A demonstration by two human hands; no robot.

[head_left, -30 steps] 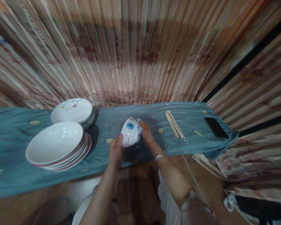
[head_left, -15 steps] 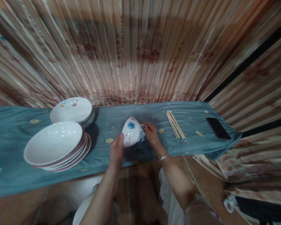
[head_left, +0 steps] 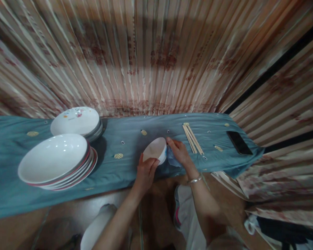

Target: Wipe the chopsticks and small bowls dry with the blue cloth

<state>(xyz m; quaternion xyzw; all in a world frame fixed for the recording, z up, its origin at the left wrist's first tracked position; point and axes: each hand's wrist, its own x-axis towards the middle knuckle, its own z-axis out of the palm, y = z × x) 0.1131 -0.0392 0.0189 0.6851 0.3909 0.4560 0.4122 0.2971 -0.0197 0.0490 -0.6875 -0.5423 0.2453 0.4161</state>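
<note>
A small white bowl (head_left: 154, 149) is tilted so its hollow inside faces left and toward me, above the middle of the cloth-covered table. My left hand (head_left: 146, 173) grips its near rim, thumb outside and fingers at the edge. Against the bowl's right side, my right hand (head_left: 179, 151) pinches a crumpled light-blue cloth (head_left: 173, 160), which hangs below the fingers. The bowl's blue-patterned outside shows only as a narrow strip beside the cloth.
To the left stand a stack of large white plates or bowls with red rims (head_left: 54, 159) and, behind it, floral dishes (head_left: 77, 121). Chopsticks (head_left: 193, 139) and a black phone (head_left: 239, 142) lie on the right of the teal tablecloth (head_left: 120, 125). A pleated curtain (head_left: 146, 69) hangs behind.
The bowl has turned from showing its flowered outside to showing its inside, and shifted slightly right. My left hand moved right with it; the right hand and cloth also moved right.
</note>
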